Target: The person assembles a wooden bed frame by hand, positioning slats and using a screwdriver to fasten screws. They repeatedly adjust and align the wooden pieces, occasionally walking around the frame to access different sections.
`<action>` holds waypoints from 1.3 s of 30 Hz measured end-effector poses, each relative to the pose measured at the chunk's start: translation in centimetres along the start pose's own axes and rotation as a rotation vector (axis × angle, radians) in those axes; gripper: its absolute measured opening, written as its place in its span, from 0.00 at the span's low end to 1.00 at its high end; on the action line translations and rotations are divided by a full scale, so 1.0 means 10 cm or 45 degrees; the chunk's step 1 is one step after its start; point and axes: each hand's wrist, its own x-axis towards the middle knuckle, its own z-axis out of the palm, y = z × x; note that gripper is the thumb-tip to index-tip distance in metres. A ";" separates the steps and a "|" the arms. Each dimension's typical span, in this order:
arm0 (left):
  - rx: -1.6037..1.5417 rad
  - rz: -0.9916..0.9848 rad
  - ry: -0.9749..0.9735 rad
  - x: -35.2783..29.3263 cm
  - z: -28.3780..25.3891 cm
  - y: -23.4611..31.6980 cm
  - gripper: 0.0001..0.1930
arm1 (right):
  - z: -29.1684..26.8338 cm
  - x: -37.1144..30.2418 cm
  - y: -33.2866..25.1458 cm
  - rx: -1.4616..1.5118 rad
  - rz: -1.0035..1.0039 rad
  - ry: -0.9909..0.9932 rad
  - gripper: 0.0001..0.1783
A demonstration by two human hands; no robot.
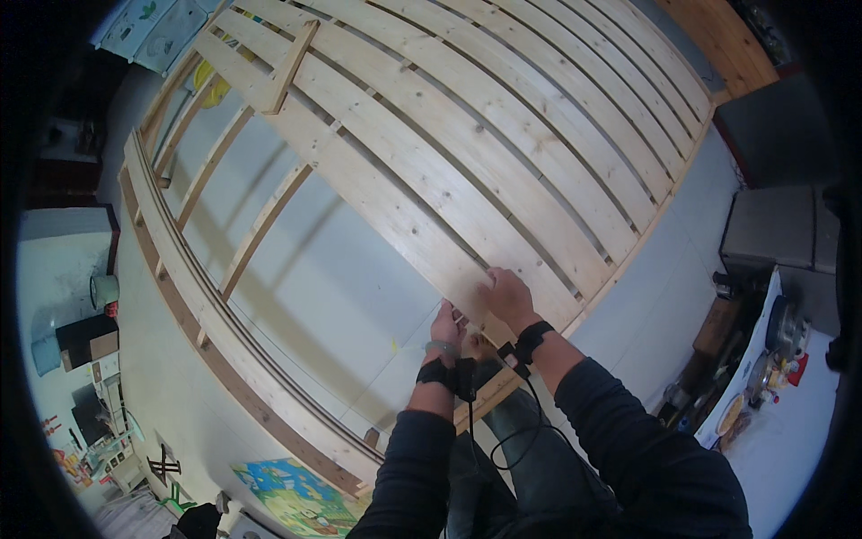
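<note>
A pale pine slat (395, 216) lies lengthwise at the left edge of a slatted wooden bed base. Its near end is between my two hands. My left hand (446, 325) is closed at the slat's left edge, its fingers partly hidden. On the other side, my right hand (510, 295) is curled over the slat, fingertips at the narrow gap beside the neighbouring slat (449, 202). The near end looks smeared between them. Beneath the hands runs the frame's near rail (492, 395), close to my legs.
Left of the slats, bare cross bars (260, 232) span an open bay to the long side rail (215, 296). A short wooden piece (292, 67) lies across the far slats. Cables hang from my wrist straps. A white table (808, 413) with pots stands at right.
</note>
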 end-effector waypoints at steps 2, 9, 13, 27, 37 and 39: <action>-0.067 -0.012 0.123 -0.03 0.09 -0.01 0.20 | 0.04 0.04 -0.05 0.002 0.071 -0.047 0.24; -0.440 0.177 -0.051 -0.39 0.45 0.02 0.25 | -0.03 -0.02 -0.31 0.139 0.263 -0.090 0.25; -0.204 0.261 -0.129 -0.37 0.49 -0.01 0.21 | -0.23 0.00 -0.25 0.265 0.410 0.046 0.25; 0.025 0.434 -0.211 -0.21 0.45 -0.38 0.18 | -0.27 -0.02 0.08 0.182 0.571 0.000 0.28; 0.306 0.366 -0.221 -0.13 0.25 -0.46 0.18 | -0.24 -0.16 0.10 0.133 0.457 0.203 0.26; 0.467 0.358 -0.200 -0.10 0.26 -0.33 0.18 | -0.27 -0.09 0.04 0.124 0.427 0.217 0.26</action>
